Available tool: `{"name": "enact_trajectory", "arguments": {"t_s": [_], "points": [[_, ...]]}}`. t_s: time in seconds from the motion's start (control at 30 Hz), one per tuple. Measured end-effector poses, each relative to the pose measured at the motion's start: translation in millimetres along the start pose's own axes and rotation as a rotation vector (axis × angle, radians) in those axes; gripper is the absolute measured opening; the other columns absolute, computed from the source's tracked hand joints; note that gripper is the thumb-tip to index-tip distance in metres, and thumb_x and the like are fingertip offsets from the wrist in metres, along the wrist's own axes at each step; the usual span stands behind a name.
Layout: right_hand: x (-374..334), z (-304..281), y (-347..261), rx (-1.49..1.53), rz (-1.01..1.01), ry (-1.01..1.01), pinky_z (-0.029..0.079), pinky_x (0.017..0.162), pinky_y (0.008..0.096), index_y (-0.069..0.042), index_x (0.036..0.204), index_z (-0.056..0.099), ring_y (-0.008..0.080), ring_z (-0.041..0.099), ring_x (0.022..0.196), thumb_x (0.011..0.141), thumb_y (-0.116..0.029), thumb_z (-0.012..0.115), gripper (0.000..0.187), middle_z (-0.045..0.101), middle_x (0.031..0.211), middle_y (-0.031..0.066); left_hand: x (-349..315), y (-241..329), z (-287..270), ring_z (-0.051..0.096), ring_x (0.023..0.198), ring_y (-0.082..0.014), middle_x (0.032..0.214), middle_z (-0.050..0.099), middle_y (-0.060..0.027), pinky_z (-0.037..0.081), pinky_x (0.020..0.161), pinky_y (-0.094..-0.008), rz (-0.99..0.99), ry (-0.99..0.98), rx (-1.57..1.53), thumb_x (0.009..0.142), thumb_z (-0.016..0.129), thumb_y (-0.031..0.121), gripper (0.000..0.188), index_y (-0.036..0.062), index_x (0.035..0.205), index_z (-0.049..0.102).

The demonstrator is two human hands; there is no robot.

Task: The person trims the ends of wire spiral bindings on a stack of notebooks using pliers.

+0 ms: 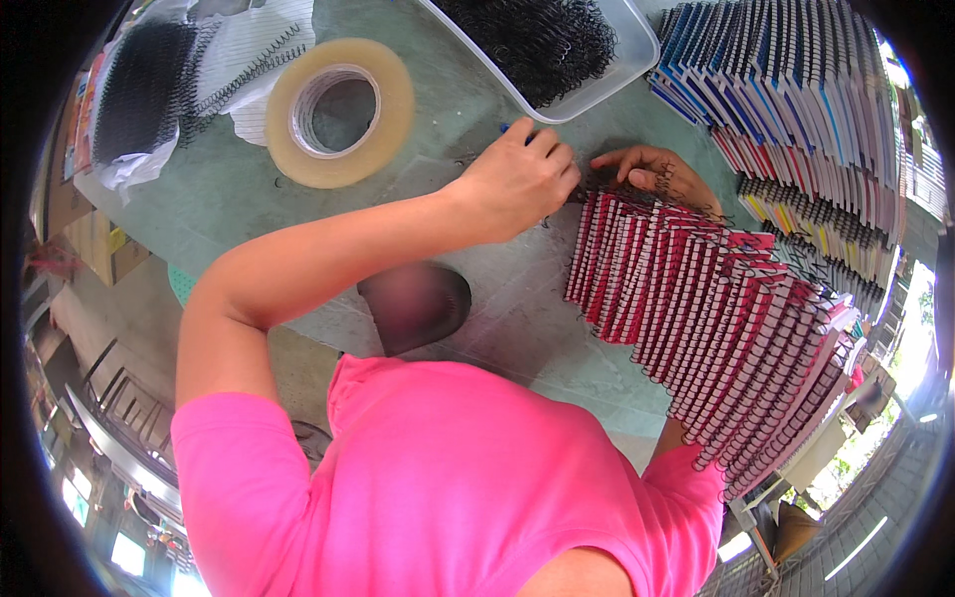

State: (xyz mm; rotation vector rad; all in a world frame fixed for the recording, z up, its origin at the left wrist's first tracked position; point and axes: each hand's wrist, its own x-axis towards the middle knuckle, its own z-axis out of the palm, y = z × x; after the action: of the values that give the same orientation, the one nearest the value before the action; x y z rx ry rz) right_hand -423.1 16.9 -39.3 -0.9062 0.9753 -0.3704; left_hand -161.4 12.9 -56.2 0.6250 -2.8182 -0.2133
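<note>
My left hand (522,184) reaches across the table with its fingers closed round a slim tool; a bit of blue shows above the knuckles and a dark tip below. What kind of tool it is stays mostly hidden. Just right of it, my right hand (667,177) curls at the far end of a long row of red-and-white spiral-bound notebooks (676,308). Its fingers are bent over the black coil ends there, and what they pinch is partly hidden. The notebooks stand pressed together, coils upward, and cover much of my right forearm.
A clear plastic bin (637,80) of loose black coils stands at the far middle. Left of it lie a large tape roll (288,109) and more coils (149,90) on paper. Stacked spiral notebooks (786,99) fill the far right. A dark rounded object (418,308) sits near me.
</note>
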Motion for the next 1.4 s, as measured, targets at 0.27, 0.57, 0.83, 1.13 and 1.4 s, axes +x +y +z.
{"name": "enact_trajectory", "arguments": {"t_s": [0.27, 0.57, 0.83, 1.13, 1.4], "points": [[1.0, 0.2, 3.0, 0.037, -0.02, -0.011, 0.046, 0.083, 0.029, 0.0, 0.088, 0.058, 0.013, 0.058, 0.087, 0.085, -0.019, 0.058, 0.019, 0.054, 0.122, 0.0163, 3.3, 0.9, -2.1, 0.053, 0.092, -0.0226, 0.094, 0.056, -0.0076, 0.039, 0.083, -0.038, -0.019, -0.037, 0.031, 0.067, 0.062, 0.014, 0.034, 0.0029, 0.099, 0.058], [0.1, 4.1, 1.8, 0.084, -0.019, 0.016, 0.045, 0.083, 0.029, 0.001, 0.086, 0.059, 0.0142, 0.058, 0.09, 0.086, -0.019, 0.058, 0.019, 0.054, 0.121, 0.0159, 1.9, -2.2, -4.4, 0.054, 0.091, -0.0226, 0.093, 0.057, -0.0083, 0.04, 0.08, -0.0363, 0.001, -0.046, 0.058, 0.065, 0.062, 0.012, 0.035, 0.0031, 0.099, 0.059], [2.0, -0.5, 9.1, -0.055, -0.079, 0.004, 0.044, 0.08, 0.0274, 0.001, 0.089, 0.06, 0.0099, 0.054, 0.085, 0.084, -0.025, 0.065, 0.026, 0.057, 0.116, 0.0131, 7.3, 1.9, -6.2, 0.059, 0.081, -0.0248, 0.084, 0.059, -0.0092, 0.045, 0.07, -0.0326, -0.108, -0.213, -0.074, 0.064, 0.063, 0.011, 0.024, 0.0028, 0.085, 0.059], [-1.4, -3.8, 10.5, -0.016, -0.062, 0.03, 0.044, 0.081, 0.0275, 0.001, 0.092, 0.061, 0.0108, 0.055, 0.087, 0.085, -0.022, 0.064, 0.025, 0.06, 0.114, 0.0124, 6.5, 4.4, -5.9, 0.054, 0.089, -0.0245, 0.088, 0.058, -0.0095, 0.042, 0.074, -0.0392, -0.101, -0.023, 0.014, 0.069, 0.066, 0.019, 0.029, 0.0094, 0.096, 0.058], [1.4, -5.9, 8.8, -0.094, -0.049, 0.015, 0.044, 0.084, 0.028, 0.001, 0.091, 0.061, 0.0131, 0.056, 0.093, 0.086, -0.021, 0.062, 0.022, 0.059, 0.115, 0.0144, 5.0, 5.5, -9.2, 0.053, 0.092, -0.0255, 0.09, 0.058, -0.0103, 0.039, 0.078, -0.0423, -0.153, -0.121, 0.022, 0.07, 0.065, 0.02, 0.031, 0.0104, 0.099, 0.059]]}}
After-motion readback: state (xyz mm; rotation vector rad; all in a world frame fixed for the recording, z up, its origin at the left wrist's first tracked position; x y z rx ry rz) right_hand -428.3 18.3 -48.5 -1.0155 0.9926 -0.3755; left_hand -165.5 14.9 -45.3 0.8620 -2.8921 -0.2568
